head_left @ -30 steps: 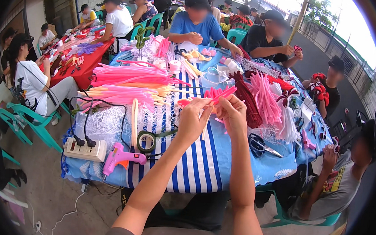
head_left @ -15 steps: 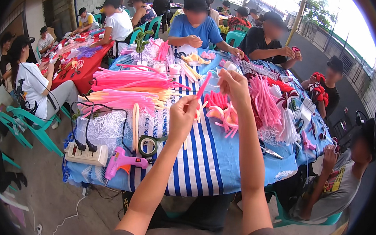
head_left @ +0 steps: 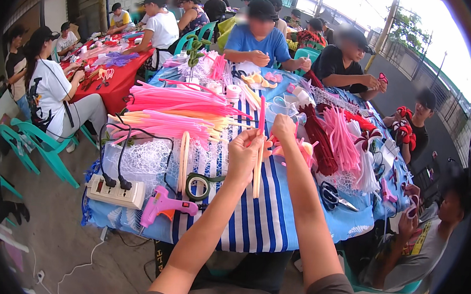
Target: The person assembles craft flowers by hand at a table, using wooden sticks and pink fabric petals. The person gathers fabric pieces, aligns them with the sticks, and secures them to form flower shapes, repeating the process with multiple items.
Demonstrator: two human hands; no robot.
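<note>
My left hand (head_left: 246,155) pinches an upright pink pipe cleaner (head_left: 262,114) over the striped part of the table. A peach pipe cleaner (head_left: 257,175) runs straight down below those fingers; I cannot tell whether it is held or lies on the cloth. Just to the right, my right hand (head_left: 284,129) is closed, its fingertips turned away; what they grip is hidden. Looped pink and peach petal shapes (head_left: 306,151) lie partly behind my right wrist. A thick pile of pink pipe cleaners (head_left: 179,100), with peach ones among them, is left of my hands.
At the near left are a pink glue gun (head_left: 164,207), a white power strip (head_left: 115,192) with black plugs, and a roll of green tape (head_left: 197,188). Scissors (head_left: 337,197) lie at the right, near dark red and pink bundles (head_left: 340,134). Several people sit around.
My right hand has come down and slightly left, closer to the left hand. The left hand is lower, and the pink pipe cleaner now stands straighter. The whole view has shifted slightly.
</note>
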